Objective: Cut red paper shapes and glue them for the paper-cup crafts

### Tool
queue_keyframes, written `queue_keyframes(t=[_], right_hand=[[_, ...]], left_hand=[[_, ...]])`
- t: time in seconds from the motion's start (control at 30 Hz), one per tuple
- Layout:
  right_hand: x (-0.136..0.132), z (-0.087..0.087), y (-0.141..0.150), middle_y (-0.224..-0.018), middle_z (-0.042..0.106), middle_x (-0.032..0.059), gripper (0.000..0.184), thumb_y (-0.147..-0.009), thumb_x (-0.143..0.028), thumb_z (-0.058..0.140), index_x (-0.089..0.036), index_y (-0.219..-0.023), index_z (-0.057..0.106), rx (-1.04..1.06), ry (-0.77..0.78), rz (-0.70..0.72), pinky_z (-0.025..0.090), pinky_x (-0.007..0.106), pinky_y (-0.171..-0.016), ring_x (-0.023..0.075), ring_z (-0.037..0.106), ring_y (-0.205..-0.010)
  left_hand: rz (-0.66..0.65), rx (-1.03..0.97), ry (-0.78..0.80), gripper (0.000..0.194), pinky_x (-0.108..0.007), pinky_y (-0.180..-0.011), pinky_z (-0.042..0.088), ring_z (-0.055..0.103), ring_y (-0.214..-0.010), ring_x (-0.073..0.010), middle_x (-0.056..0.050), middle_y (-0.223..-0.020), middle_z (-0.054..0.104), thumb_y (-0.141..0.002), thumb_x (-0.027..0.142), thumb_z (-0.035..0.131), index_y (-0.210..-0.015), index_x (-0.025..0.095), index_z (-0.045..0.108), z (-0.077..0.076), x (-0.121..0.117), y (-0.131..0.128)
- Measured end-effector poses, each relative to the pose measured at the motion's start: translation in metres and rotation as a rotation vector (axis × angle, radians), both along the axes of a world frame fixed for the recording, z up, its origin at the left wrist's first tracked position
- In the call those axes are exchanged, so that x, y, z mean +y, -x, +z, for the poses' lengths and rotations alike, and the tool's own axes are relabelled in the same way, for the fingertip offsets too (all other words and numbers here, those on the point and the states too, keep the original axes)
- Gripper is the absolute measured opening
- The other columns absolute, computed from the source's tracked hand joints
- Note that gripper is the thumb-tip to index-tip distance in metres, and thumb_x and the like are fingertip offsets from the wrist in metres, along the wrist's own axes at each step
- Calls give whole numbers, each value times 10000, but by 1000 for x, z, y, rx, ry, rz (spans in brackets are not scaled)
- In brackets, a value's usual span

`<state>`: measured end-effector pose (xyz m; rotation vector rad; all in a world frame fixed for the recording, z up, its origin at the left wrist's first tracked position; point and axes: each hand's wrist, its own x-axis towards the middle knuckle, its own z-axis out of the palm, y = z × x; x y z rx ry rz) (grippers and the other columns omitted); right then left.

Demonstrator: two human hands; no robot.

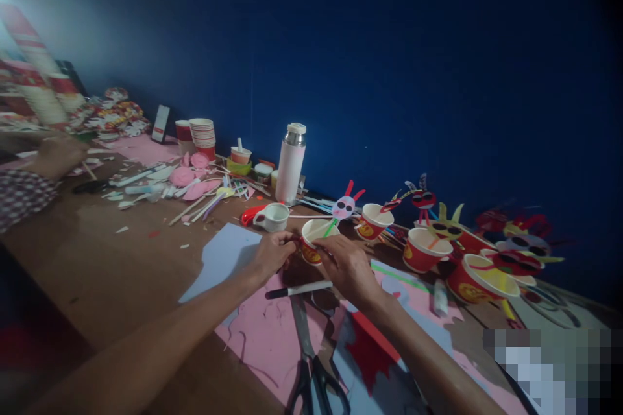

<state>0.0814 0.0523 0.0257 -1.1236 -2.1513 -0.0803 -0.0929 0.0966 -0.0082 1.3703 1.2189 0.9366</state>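
Note:
A red-and-white paper cup (311, 254) stands between my two hands. From it rises a white paper rabbit face (343, 207) with red ears and dark eyes, on a green strip. My left hand (275, 255) has its fingers closed in a pinch at the cup's left side. On the right side, my right hand (351, 267) curls its fingers against the cup near the rim. Just below lie a marker (302, 289) with a black cap and a pair of black-handled scissors (311, 360), over pink paper (265, 331).
Finished-looking cups with paper faces, such as a yellow one (445, 230), line the right. A white mug (273, 217) and a thermos (291, 165) stand behind. Paper scraps and sticks litter the left, where another person's hand (61, 154) shows. A blue wall closes the back.

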Motion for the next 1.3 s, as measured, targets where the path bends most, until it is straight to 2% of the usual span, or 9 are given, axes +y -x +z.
queue_keyframes(t=[0.1,0.23,0.3,0.43,0.6,0.73,0.9,1.13,1.3], right_hand=[[0,0,1,-891,698,83,176,-870,-161,512,-193,-968,655,0,-1,-2,491,309,-754,205,631,-844],[-2,2,2,-892,697,79,173,-861,-147,521,-185,-966,653,-1,-2,-1,488,308,-739,206,630,-833],[-2,4,2,-886,696,76,175,-861,-145,520,-183,-969,652,0,-2,0,487,303,-723,204,629,-823],[-2,5,2,-876,696,71,182,-868,-155,511,-188,-973,655,-4,1,-1,480,304,-708,206,627,-818],[-2,5,3,-874,693,68,178,-865,-152,519,-189,-976,654,-9,14,-7,470,308,-691,216,623,-820],[-1,4,3,-888,689,70,181,-867,-145,516,-189,-981,649,-5,20,-4,475,308,-718,215,617,-840],[-1,2,2,-890,689,72,193,-862,-131,511,-186,-988,647,-9,17,7,486,306,-740,211,618,-847],[-1,5,2,-889,688,76,189,-866,-141,507,-187,-983,649,-12,17,5,492,304,-740,205,623,-844],[-1,5,3,-872,690,76,177,-865,-150,515,-190,-968,652,-26,13,-4,491,304,-726,207,627,-837]], left_hand=[[-17,26,19,186,-167,-401,399,462,-428,-44,47,-627,542,-897,290,520,-887,113,578,-3,1,0],[-19,31,37,206,-198,-470,460,528,-524,-68,11,-738,582,-901,310,512,-924,114,575,-2,0,0],[-15,17,34,199,-184,-436,432,501,-474,-58,28,-677,568,-898,302,518,-894,113,578,0,-1,-1],[-7,-49,0,106,-153,-331,284,424,-333,-52,86,-454,479,-820,209,544,-856,137,612,2,-2,0],[-9,-118,-19,184,-156,-324,296,438,-323,-53,71,-504,539,-715,168,511,-859,153,626,1,-2,0],[-12,-131,-20,203,-158,-308,283,424,-307,-59,75,-480,524,-697,185,503,-858,154,623,-1,-1,0],[-4,-107,-40,160,-149,-311,283,420,-314,-51,77,-464,510,-706,193,514,-803,145,633,2,-3,0],[9,-52,-7,110,-155,-333,319,404,-318,-50,93,-438,464,-800,167,521,-852,131,610,5,-3,0],[-15,32,44,179,-193,-451,443,510,-485,-64,26,-687,573,-893,283,525,-927,116,579,3,0,1]])
